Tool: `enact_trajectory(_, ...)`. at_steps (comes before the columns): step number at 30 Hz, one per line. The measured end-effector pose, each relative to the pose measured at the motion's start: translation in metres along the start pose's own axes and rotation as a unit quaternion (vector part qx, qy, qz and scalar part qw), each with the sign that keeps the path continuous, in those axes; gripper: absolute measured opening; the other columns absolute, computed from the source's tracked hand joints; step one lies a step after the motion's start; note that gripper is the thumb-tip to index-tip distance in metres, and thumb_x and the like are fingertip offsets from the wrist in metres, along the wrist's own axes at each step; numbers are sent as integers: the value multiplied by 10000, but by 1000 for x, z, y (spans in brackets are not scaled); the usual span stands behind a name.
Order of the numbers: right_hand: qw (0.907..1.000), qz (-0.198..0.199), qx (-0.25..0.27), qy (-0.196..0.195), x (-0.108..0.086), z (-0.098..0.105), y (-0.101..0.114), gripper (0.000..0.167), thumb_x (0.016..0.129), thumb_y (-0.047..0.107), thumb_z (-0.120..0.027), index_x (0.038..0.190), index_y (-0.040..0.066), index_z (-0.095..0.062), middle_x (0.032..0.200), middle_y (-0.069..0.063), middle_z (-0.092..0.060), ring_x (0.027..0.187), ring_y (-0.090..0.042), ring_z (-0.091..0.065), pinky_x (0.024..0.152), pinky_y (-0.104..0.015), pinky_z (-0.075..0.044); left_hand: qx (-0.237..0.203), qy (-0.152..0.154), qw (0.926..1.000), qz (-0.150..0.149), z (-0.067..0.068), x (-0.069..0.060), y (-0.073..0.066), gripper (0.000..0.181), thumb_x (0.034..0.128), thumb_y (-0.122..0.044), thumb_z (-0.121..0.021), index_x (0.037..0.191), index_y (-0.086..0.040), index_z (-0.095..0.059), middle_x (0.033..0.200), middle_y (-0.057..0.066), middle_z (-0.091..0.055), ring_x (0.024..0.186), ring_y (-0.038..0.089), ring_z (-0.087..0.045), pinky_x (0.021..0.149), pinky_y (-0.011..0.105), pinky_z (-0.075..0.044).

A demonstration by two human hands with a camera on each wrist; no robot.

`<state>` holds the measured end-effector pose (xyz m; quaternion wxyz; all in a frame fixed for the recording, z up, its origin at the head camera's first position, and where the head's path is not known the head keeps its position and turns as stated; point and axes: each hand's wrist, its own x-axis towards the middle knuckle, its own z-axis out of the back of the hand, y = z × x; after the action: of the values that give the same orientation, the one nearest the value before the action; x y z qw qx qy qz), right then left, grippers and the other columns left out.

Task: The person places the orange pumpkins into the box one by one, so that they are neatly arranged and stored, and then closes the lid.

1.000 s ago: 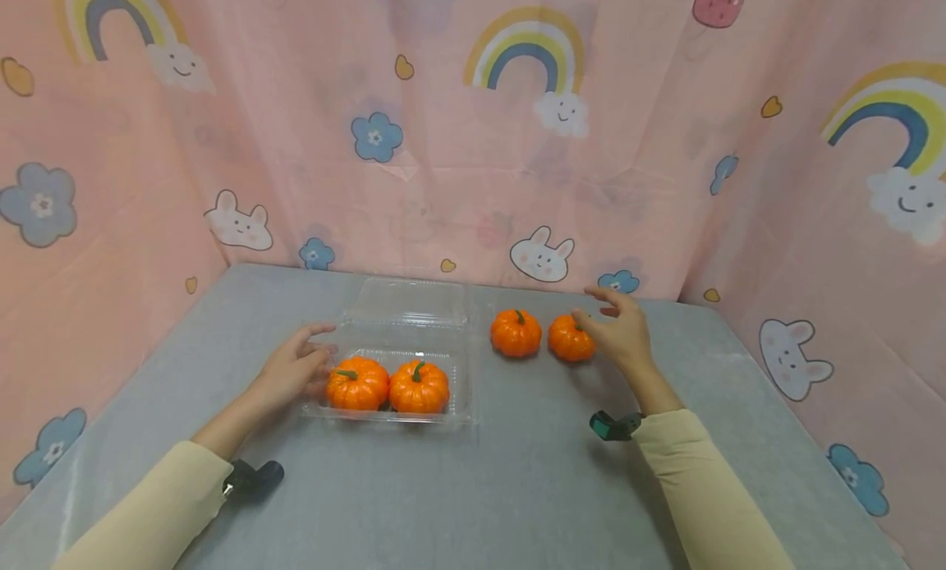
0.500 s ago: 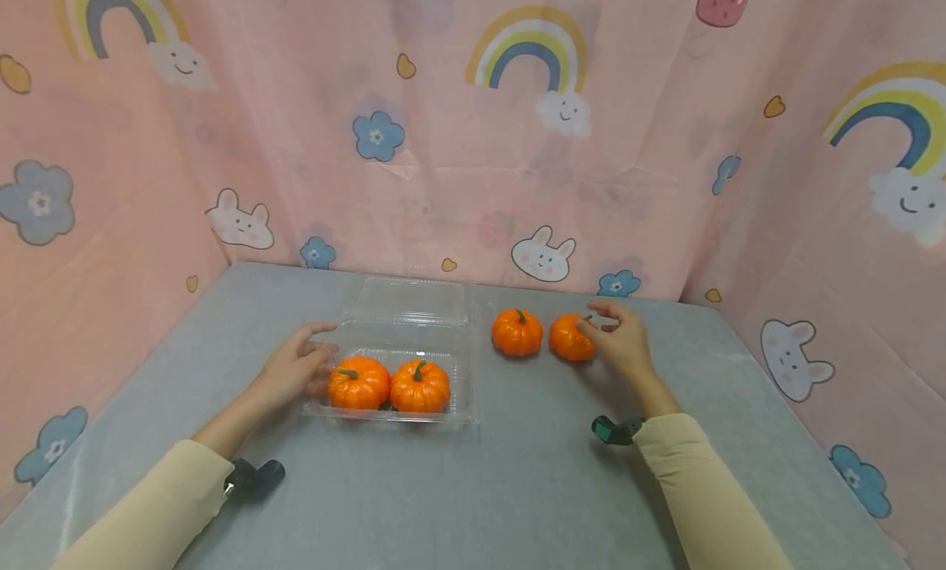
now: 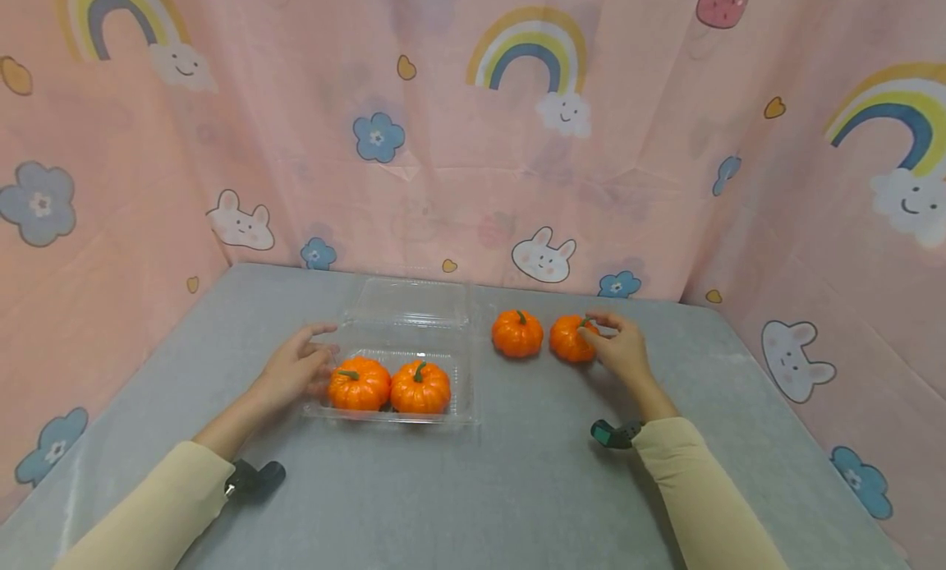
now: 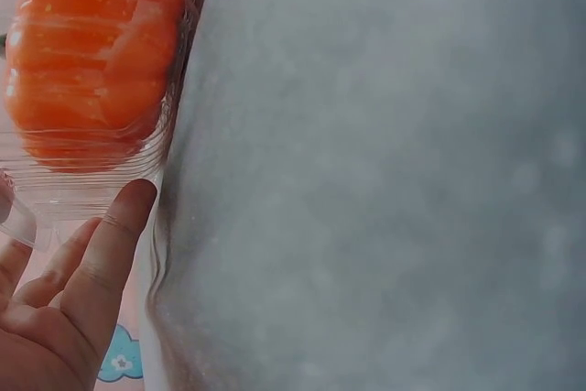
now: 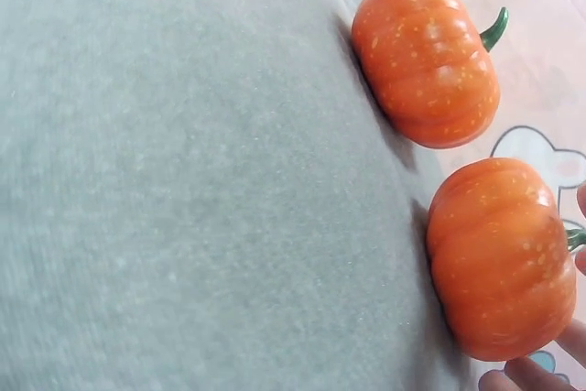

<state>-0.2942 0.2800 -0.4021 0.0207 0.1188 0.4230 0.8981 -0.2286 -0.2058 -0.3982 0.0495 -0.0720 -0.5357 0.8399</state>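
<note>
My left hand (image 3: 291, 366) rests at the left side of a clear plastic clamshell box (image 3: 461, 389), its extended fingers at the wall. In the left wrist view one fingertip (image 4: 137, 194) meets the ribbed plastic. Inside the box sit two small orange pumpkins, a left one (image 3: 360, 385) and a right one (image 3: 420, 388), with green stems. My right hand (image 3: 622, 347) is at the far-right pumpkin (image 3: 571, 340), thumb and fingertips around its stem. The right wrist view shows fingertips on either side of that stem (image 5: 575, 239), with a visible gap. Another pumpkin (image 3: 516, 334) stands just left of it.
The box's clear lid (image 3: 406, 301) lies folded back towards the rear. A grey cloth (image 3: 443, 504) covers the table. Pink printed curtains (image 3: 443, 200) hang behind and on both sides. Each wrist wears a small dark camera; the left one (image 3: 254, 480) hangs above the table.
My right hand has come down and slightly left onto the far-right pumpkin, its thumb and fingers drawing closer around the stem. The left hand, box and pumpkins stay in place.
</note>
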Motion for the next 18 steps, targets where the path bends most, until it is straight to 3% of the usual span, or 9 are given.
enact_trajectory(7, 9998, -129, -68, 122, 1, -4, -3, 440, 908, 257, -633, 1270, 11, -589, 1311, -261, -553, 1121, -419, -568, 917, -495, -530, -2, 2, 10000, 30, 0, 2, 4, 496, 1021, -234, -407, 1491, -130, -286, 1429, 274, -446, 1089, 354, -623, 778, 366, -596)
enact_trajectory(13, 9989, -376, -39, 271, 0, -4, -3, 458, 915, 271, -618, 1296, 21, -565, 1352, -247, -527, 1230, -396, -472, 940, -467, -528, 4, 5, 10000, -30, 1, 1, 4, 500, 1022, -243, -409, 1492, -126, -285, 1423, 283, -449, 1087, 343, -623, 777, 366, -597)
enact_trajectory(18, 9978, -503, 190, 394, 0, -3, -4, 460, 912, 265, -632, 1307, 41, -558, 1369, -254, -512, 1065, -351, -580, 753, -319, -595, -23, 9, 10000, -55, 1, 1, 3, 502, 1022, -241, -411, 1494, -127, -284, 1420, 283, -455, 1079, 331, -628, 771, 363, -598)
